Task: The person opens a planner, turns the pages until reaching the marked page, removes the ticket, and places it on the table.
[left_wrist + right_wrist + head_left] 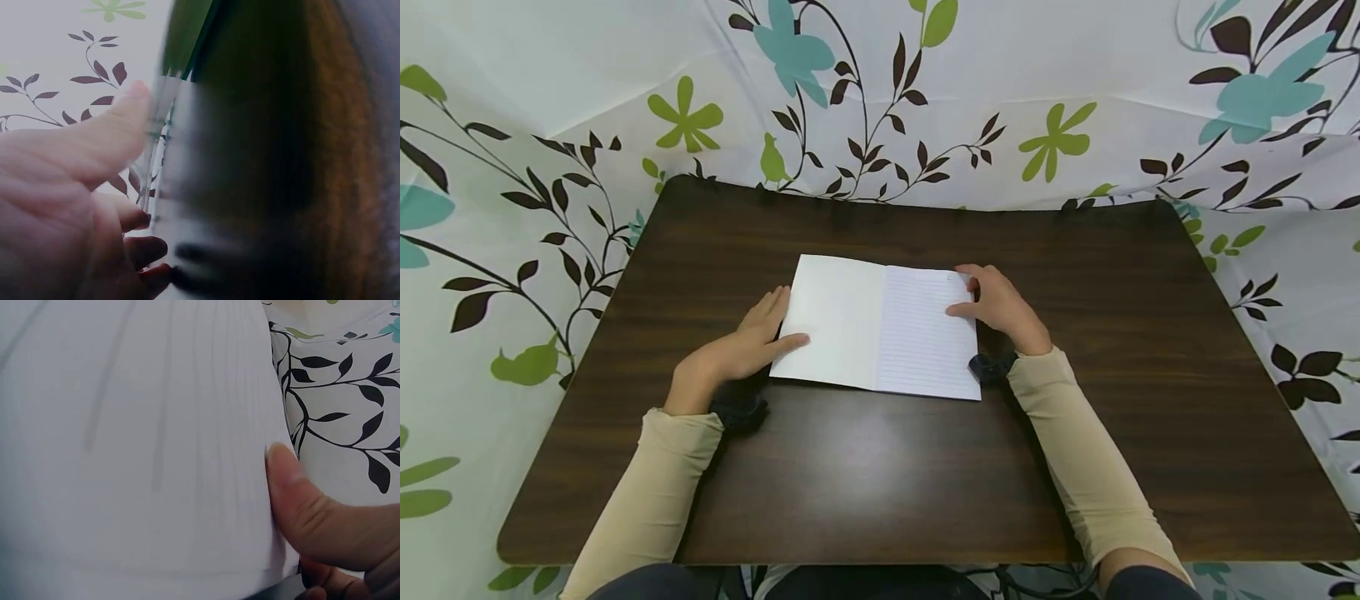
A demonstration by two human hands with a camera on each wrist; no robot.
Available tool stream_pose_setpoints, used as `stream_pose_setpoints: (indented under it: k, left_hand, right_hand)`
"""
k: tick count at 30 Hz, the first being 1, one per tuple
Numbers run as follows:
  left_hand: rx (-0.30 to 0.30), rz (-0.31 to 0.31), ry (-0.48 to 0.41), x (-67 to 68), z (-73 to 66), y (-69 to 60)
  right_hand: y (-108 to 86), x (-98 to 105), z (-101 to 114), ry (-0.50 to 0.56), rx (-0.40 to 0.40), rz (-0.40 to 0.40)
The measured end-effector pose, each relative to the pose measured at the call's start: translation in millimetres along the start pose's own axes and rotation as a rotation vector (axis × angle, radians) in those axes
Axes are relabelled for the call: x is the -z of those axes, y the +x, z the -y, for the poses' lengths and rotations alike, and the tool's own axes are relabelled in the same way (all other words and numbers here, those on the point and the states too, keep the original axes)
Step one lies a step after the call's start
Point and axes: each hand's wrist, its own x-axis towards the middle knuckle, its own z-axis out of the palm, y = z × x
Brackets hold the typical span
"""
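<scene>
An open notebook (928, 337) lies on the dark wooden table (865, 483), with a blank white left side and a lined right page. At its left edge is my left hand (741, 346), fingers straight along the edge and thumb laid over the blank side. My right hand (1003, 308) grips the right edge near the upper corner. In the right wrist view the thumb (294, 494) presses the page edge while the other fingers are partly hidden below. The left wrist view is blurred, but the left thumb (119, 134) shows against the notebook's edge.
A white curtain (970, 92) printed with leaves, flowers and birds hangs behind and beside the table. Dark wrist devices, the left one (741, 408) and the right one (992, 367), sit under the wrists. Cables (1037, 587) show below the front edge.
</scene>
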Motion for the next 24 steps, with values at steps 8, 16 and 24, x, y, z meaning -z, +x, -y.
stream_pose_setpoints:
  k: [8, 16, 24]
  left_hand:
    - [-0.023, -0.026, 0.04, -13.9, 10.0, 4.9]
    - [-0.051, -0.068, 0.071, -13.4, 6.6, 10.3]
    - [-0.023, -0.054, 0.076, -16.2, 11.0, 6.6]
  right_hand:
    - [-3.5, -2, 3, 0.024, -0.036, -0.117]
    - [-11.9, 5, 5, -0.017, -0.023, -0.155]
    - [-7.4, 3, 6, 0.012, -0.017, -0.179]
